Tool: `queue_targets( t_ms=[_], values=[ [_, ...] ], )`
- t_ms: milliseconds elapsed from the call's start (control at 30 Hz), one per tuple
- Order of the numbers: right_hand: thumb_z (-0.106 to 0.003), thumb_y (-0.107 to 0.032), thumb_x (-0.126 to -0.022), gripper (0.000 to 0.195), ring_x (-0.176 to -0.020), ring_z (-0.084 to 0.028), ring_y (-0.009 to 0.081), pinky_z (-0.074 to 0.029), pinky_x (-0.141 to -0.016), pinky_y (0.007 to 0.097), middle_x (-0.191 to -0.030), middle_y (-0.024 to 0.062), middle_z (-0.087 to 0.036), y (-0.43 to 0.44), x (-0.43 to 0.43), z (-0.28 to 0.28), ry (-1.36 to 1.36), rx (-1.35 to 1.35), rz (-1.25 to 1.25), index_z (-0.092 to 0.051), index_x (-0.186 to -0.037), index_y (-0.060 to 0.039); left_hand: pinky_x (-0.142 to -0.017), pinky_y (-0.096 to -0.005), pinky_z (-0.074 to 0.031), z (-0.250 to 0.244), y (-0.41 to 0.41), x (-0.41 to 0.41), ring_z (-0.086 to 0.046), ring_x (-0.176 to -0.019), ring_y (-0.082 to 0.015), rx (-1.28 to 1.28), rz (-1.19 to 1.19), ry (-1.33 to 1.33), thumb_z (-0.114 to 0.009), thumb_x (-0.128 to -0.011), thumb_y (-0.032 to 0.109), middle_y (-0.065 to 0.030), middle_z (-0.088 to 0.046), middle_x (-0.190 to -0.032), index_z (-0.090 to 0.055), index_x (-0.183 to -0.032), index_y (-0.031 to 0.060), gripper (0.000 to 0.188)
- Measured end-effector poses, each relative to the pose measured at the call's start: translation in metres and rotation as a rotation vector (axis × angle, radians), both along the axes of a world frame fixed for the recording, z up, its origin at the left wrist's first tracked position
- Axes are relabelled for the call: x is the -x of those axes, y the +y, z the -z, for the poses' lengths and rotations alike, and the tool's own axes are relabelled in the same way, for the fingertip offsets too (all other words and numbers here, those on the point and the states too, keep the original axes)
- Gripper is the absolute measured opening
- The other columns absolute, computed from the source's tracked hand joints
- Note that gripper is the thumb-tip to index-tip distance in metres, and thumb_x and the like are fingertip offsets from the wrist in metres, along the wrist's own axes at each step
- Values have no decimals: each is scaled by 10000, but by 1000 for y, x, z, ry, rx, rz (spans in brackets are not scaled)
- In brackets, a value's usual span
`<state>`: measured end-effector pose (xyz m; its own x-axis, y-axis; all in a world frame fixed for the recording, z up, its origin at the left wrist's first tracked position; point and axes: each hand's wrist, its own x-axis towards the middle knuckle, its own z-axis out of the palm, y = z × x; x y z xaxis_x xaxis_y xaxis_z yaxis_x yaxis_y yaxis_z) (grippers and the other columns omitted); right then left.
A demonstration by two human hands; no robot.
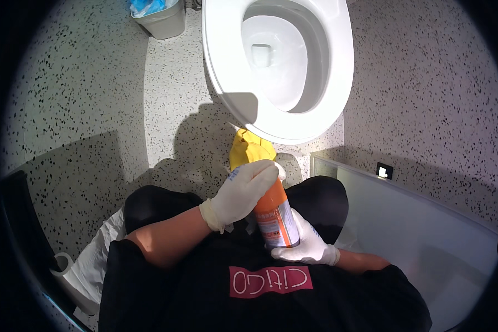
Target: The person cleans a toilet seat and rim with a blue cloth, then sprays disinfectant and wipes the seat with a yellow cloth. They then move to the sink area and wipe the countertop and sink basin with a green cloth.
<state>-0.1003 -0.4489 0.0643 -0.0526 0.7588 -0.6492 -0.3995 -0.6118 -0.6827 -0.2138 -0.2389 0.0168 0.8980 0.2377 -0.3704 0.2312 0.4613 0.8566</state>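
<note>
My left hand (245, 186), in a white glove, wraps the orange upper part of a cylindrical container (276, 220). Lower down, my right hand (309, 242), also gloved, grips the container around its base. The container tilts slightly and has an orange and pale label bearing writing. Just beyond my left hand, a yellow cloth (251, 149) shows under the front of the toilet; whether the hand touches it cannot be told. Ahead stands a white toilet (336, 83) with its seat exposed and its bowl in view. My fingers hide the container's top.
A grey bin (166, 25) with a liner and blue material stands at the upper left. Speckled walls flank the toilet. At the right is a pale panel (398, 216), with a small black fixture (384, 171) above its edge. White plastic sheeting (93, 263) lies at the lower left.
</note>
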Motion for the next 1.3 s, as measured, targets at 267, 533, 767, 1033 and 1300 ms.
queue_targets(
  t_ms=[267, 533, 767, 1033, 1300],
  values=[
    [-893, -197, -823, 712, -1109, -597, 140, -512, -1006, 349, -1237, 58, -610, 10, 4, 2, -12, -18, 58, -484, -1384, -40, -942, -325, -522, 14, 9, -9, -648, -969, -177, 77, 50, -11, -425, -1086, 258, -83, -699, -1040, -684, -1092, -22, 381],
    [-853, -175, -871, 613, -980, -630, 121, -546, -878, 290, -1136, 36, -640, 33, -12, 24, 321, 81, 55, -543, -1371, -3, -961, -367, -552, 55, -2, -2, -695, -1027, -226, 413, -162, 183, -511, -1077, 298, -115, -703, -1103, -690, -1139, -29, 378],
    [-893, -376, -881, 1028, -1311, -635, 259, -510, -1108, 371, -1454, 212, -648, 90, -99, 72, 5, 209, -1101, -348, -1642, 48, -905, -373, -587, -13, 42, 2, -730, -946, -236, -514, 245, 278, -714, -984, 365, -139, -746, -1023, -702, -1300, -19, 498],
    [-872, -587, -817, 1011, -1437, -536, 331, -406, -1213, 486, -1576, 301, -502, 66, -141, 375, -985, 586, -695, -504, -1543, 14, -815, -455, -610, -51, 21, -2, -759, -941, -333, -1105, 439, 295, -665, -954, 542, -167, -706, -1061, -676, -1201, 91, 514],
    [-673, -302, -988, 418, -1190, -708, 356, -548, -1031, 417, -1284, 202, -745, 114, -44, 242, -767, 107, -1221, -708, -1323, -55, -832, -487, -606, -46, 13, 17, -752, -973, -347, -901, 782, 275, -621, -1000, 570, -188, -697, -1137, -575, -1379, 58, 639]
  ],
)
